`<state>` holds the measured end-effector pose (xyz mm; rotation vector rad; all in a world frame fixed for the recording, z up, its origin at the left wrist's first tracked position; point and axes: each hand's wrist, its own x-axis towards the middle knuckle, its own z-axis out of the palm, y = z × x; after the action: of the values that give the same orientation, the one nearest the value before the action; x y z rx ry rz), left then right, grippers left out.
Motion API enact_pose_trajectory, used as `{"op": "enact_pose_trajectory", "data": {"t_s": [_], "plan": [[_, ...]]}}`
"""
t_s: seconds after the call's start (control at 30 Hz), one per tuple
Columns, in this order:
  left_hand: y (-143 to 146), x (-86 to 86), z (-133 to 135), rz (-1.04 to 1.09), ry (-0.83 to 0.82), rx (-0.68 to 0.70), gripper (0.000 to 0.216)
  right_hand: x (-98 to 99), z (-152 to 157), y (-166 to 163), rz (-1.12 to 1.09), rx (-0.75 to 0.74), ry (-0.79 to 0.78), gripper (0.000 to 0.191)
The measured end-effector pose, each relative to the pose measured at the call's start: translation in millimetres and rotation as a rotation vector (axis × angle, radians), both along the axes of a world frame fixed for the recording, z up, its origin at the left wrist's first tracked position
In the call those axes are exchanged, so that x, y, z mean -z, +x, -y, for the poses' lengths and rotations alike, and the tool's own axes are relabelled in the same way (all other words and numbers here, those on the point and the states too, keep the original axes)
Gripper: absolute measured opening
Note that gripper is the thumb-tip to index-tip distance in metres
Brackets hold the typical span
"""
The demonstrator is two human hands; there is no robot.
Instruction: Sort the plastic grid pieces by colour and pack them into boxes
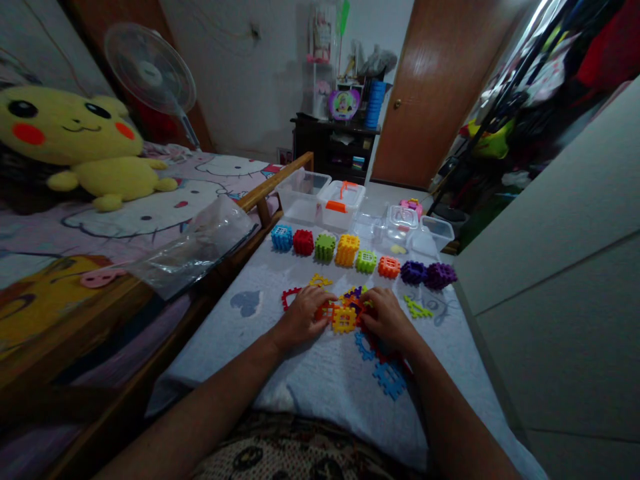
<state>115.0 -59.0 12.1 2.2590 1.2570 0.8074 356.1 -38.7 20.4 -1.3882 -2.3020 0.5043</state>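
A small heap of flat, notched plastic building pieces lies between my hands. My left hand (303,317) curls at its left side, thumb and fingers closed around an orange piece (327,312). My right hand (389,319) is bent over the heap's right side, its fingertips on a red-orange piece (356,311); they partly hide it. A yellow square piece (345,321) with a window grid sits in front, between the hands. Past my left fingers lie a red piece (289,297) and a yellow piece (320,280). Blue pieces (390,380) rest near my right wrist.
Behind the heap runs a row of coloured stacks, including blue (282,237), red (303,242), yellow (347,250) and purple (440,275). Clear plastic boxes (303,193) stand at the far end. A light green triangle (418,307) lies right. A wooden bed rail (265,190) borders the left.
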Motion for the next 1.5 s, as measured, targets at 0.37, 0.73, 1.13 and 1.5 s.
{"op": "enact_pose_trajectory", "data": {"t_s": [0.37,0.73,1.13,1.5], "plan": [[12,0.3,-17,0.007,0.135,-0.227,0.012,3.6,-1,3,-0.189,0.066,-0.034,0.013],[5,-1.8,-7,-0.143,0.11,0.001,0.043,-2.3,-7,15,-0.025,0.113,0.158,0.01],[3,3.1,-8,-0.165,0.166,-0.066,0.045,4.3,-7,18,0.015,0.011,0.039,0.048],[11,-7.7,-5,-0.128,0.23,-0.036,0.055,6.2,-10,21,-0.082,0.059,0.124,0.039]]}}
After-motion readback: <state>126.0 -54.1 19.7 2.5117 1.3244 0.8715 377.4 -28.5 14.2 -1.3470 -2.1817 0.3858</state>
